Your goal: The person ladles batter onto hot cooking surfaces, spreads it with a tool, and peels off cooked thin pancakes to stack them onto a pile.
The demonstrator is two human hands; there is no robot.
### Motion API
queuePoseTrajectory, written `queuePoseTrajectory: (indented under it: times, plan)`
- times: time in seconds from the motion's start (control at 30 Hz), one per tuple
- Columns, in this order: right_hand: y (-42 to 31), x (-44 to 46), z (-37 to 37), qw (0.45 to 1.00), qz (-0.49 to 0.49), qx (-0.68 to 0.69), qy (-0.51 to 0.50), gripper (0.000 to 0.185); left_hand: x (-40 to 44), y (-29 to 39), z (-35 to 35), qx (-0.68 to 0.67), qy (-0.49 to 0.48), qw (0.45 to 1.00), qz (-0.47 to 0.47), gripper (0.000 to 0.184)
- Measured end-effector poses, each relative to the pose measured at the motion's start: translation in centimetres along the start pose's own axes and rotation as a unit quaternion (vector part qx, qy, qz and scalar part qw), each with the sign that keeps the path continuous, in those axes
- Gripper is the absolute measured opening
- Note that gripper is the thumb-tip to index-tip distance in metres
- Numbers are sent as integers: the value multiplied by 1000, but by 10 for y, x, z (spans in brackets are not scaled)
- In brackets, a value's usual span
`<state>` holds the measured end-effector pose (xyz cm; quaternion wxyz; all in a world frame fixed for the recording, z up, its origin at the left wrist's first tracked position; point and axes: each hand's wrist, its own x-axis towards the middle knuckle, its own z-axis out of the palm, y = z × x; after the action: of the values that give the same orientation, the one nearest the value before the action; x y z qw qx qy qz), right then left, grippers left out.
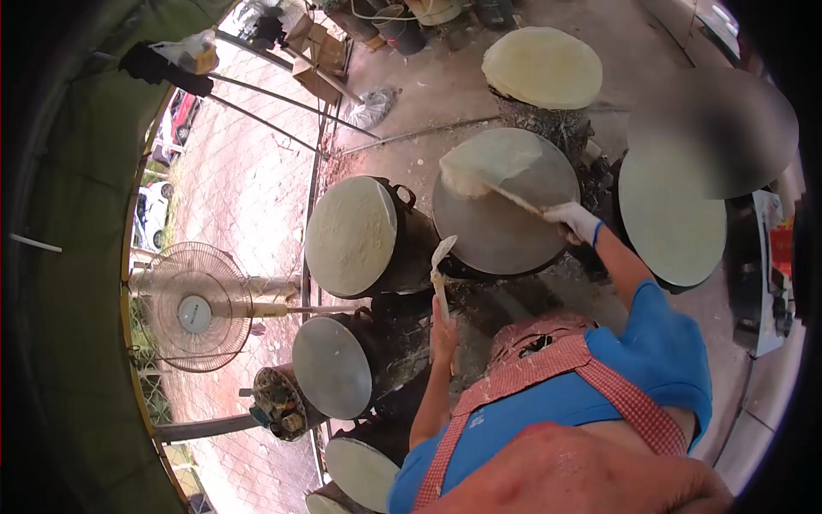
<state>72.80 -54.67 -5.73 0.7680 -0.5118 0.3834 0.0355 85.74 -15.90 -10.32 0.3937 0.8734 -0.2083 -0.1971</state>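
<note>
My right hand (574, 221), in a white glove with a blue cuff, is closed round the long handle of a batter spreader (514, 199). The spreader's far end meets a patch of pale batter (497, 158), which covers the upper left part of a large round griddle (514, 240). The spreader's head is hard to make out against the batter. In my left hand (443, 334) is a long-handled spatula (441, 261), held upright with pale batter on its tip. It stands just off the griddle's lower left edge.
Round griddles with pale sheets stand at the left (351, 236), top (544, 68) and right (676, 227). A bare grey griddle (332, 368) is lower left. A standing fan (195, 313) and wire fence are farther left. Cardboard boxes (318, 56) and buckets (401, 32) stand at the back.
</note>
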Motion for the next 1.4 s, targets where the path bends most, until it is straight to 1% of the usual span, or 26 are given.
queuePoseTrajectory:
  times: [0.13, 0.17, 0.2, 0.23, 0.27, 0.3, 0.33, 0.4, 0.47, 0.5, 0.57, 0.6, 0.63, 0.67, 0.8, 0.87, 0.93, 1.0, 1.03, 1.07, 1.1, 1.2, 1.23, 1.27, 1.37, 1.4]
  plan:
    - [-27, -27, -33, 998, 22, -29, -60, 24, -14, 30, 0, -26, 48, 998, -11, 68]
    - [-24, -1, -50, 999, -12, -45, -1, 27, -16, 12, 4, -22, 65, 998, 16, 67]
    - [-6, 71, -75, 995, 32, -55, 83, 32, -21, -7, 8, -14, 77, 996, 39, 66]
    - [-32, 56, -63, 998, -26, -43, 43, 30, -26, -28, 13, -11, 80, 996, 31, 66]
    - [-60, 37, -50, 996, -83, -30, 4, 29, -32, -49, 20, -80, 58, 995, -1, 66]
    - [-57, 52, -41, 998, -18, -54, -8, 26, -40, -44, 17, -112, 49, 992, -20, 66]
    - [-49, 53, -38, 998, -13, -53, -15, 26, -48, -38, 14, -143, 41, 988, -39, 66]
    - [-38, 31, -22, 986, 125, -107, -42, 23, -64, 37, 4, -306, 15, 929, -206, 67]
    - [-25, 13, -42, 986, 91, -82, -117, 16, -79, 24, 11, -327, 24, 916, -232, 67]
    - [-26, 21, -51, 990, 43, -76, -107, 15, -89, 21, 12, -337, 26, 905, -257, 66]
    - [-40, 42, -63, 995, 55, -65, -55, 15, -105, 19, 13, -351, 31, 895, -273, 67]
    - [-69, 48, -57, 991, 117, -62, -12, 18, -113, 19, 11, -361, 30, 886, -289, 68]
    - [-70, 64, -59, 996, -25, -55, -64, 30, -119, 19, 13, -356, 32, 886, -296, 68]
    - [-86, 60, -37, 994, -43, -84, -50, 30, -122, 18, 18, -365, 49, 879, -302, 68]
    - [-60, 42, -22, 977, 116, -131, -122, 32, -127, 16, 15, -394, 75, 858, -320, 68]
    - [-42, 24, -41, 970, 121, -135, -165, 29, -134, 18, 26, -425, 83, 841, -325, 68]
    - [-44, 26, -56, 976, 55, -159, -140, 29, -137, 18, 23, -445, 81, 836, -311, 68]
    - [-55, 62, -59, 988, -31, -100, -116, 26, -140, 18, 22, -417, 85, 843, -328, 68]
    - [-71, 72, -53, 991, -9, -98, -96, 26, -143, 15, 22, -417, 87, 844, -326, 68]
    - [-83, 83, -33, 951, -229, -170, -119, 27, -146, 17, 23, -418, 88, 844, -325, 68]
    - [-92, 80, -26, 982, -51, -144, -107, 26, -147, 19, 27, -413, 89, 843, -332, 68]
    - [-72, 68, -19, 961, -30, -190, -197, 28, -147, 22, 19, -454, 107, 807, -362, 68]
    - [-54, 68, -29, 971, 34, -163, -170, 29, -149, 22, 22, -449, 124, 803, -372, 68]
    - [-55, 51, -42, 958, 53, -168, -225, 27, -154, 22, 28, -448, 141, 796, -381, 69]
    - [-55, 66, -63, 950, 73, -218, -209, 24, -159, 18, 31, -477, 139, 784, -373, 71]
    - [-41, 113, -73, 935, -79, -235, -254, 26, -161, 20, 29, -499, 137, 770, -372, 71]
